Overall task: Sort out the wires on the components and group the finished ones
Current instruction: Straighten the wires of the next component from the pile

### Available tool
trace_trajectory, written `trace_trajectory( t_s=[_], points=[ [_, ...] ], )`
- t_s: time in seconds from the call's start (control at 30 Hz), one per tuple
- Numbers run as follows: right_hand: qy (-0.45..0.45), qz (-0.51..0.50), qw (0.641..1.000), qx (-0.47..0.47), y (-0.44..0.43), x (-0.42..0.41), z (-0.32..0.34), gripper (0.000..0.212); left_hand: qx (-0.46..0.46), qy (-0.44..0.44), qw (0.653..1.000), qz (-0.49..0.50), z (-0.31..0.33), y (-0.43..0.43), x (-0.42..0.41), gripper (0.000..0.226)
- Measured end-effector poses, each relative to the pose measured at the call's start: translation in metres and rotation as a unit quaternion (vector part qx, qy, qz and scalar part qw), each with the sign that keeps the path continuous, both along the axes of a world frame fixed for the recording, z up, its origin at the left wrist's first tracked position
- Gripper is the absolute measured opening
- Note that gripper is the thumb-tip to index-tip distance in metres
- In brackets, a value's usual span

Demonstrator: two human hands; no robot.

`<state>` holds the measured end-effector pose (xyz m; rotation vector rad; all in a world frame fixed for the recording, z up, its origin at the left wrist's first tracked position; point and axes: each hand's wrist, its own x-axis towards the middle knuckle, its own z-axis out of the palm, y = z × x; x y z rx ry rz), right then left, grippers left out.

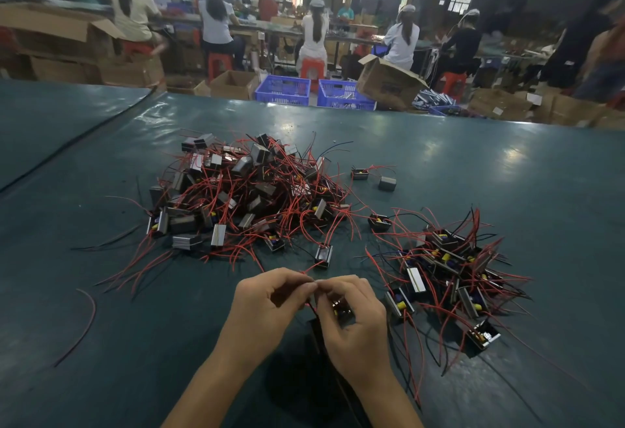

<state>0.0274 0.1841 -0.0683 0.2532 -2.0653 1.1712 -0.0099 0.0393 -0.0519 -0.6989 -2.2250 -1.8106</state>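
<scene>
1. Workshop hall. A dark teal sheet-covered work table [507, 163] fills the foreground, w/ a seam running across its left part.
2. Writing: a tilted brown cardboard box [385, 84] on the floor past the table's far edge has dark print on its side, too blurred to read.
3. Containers: two blue plastic lattice crates [282, 89] stand just left of it. Pale long parts show in the right crate; the left crate's contents can't be made out. Beside them is an open brown cardboard carton [233, 84], inside hidden.
4. Bkgd: people in white caps sit on red plastic stools [313, 69] at long benches, backs to the camera.
5. Table centre: a big tangled heap of small black-and-silver box-shaped components [250, 197] w/ red wires.
6. Table right: a smaller heap of the same components [449, 268], yellow parts showing, w/ some black and blue wires.
7. A few single components [379, 222] lie apart between the heaps.
8. The left hand [267, 305] pinches a thin red wire [309, 270] between thumb and forefinger.
9. The right hand [351, 322] has its fingers curled round one small black component w/ a yellow part [341, 311], near the front between the heaps; its fingertips meet the left's at the wire.
10. A loose curved red wire offcut [84, 322] lies alone at near left.
</scene>
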Motion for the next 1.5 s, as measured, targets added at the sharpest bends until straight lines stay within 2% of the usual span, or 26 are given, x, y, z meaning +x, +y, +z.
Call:
trace_trajectory(
  t_s=[0.13,0.2,0.33,0.43,0.57,0.63,0.87,1.17,1.33,1.5],
  points=[
    [-0.015,-0.017,0.999,0.028,0.002,-0.002,-0.002,0.018,-0.087,0.106,0.991,0.009,0.000,-0.003,-0.001,0.010],
    [-0.022,-0.021,0.999,0.041,0.003,-0.002,-0.003,0.017,-0.111,0.118,0.987,0.009,0.001,-0.004,-0.001,0.014],
    [-0.027,-0.022,0.998,0.043,0.003,-0.003,-0.004,0.004,-0.097,0.049,0.994,0.006,0.001,-0.005,-0.002,0.010],
    [-0.033,-0.024,0.998,0.048,0.001,-0.002,-0.002,0.013,-0.116,0.018,0.993,-0.014,0.001,-0.005,-0.003,0.007],
    [-0.039,-0.026,0.997,0.066,0.000,-0.001,-0.002,0.012,-0.150,0.001,0.988,-0.037,0.002,-0.006,-0.003,0.008],
    [-0.039,-0.030,0.996,0.074,0.000,-0.001,-0.003,0.008,-0.149,-0.018,0.988,-0.035,0.003,-0.006,-0.003,0.010],
    [-0.039,-0.040,0.992,0.110,-0.001,-0.001,-0.002,0.016,-0.144,-0.052,0.986,-0.060,0.008,-0.009,-0.002,0.014],
    [-0.041,-0.026,0.991,0.123,-0.001,0.001,-0.003,0.012,-0.043,-0.107,0.992,-0.051,0.012,-0.006,0.001,0.019],
    [-0.031,-0.033,0.993,0.109,0.005,0.000,-0.002,0.011,-0.050,-0.047,0.996,-0.050,0.013,-0.002,0.005,0.015],
    [-0.017,-0.037,0.994,0.103,0.006,-0.002,-0.001,0.010,-0.021,-0.025,0.999,0.007,0.015,-0.003,0.006,0.010]
  ],
)
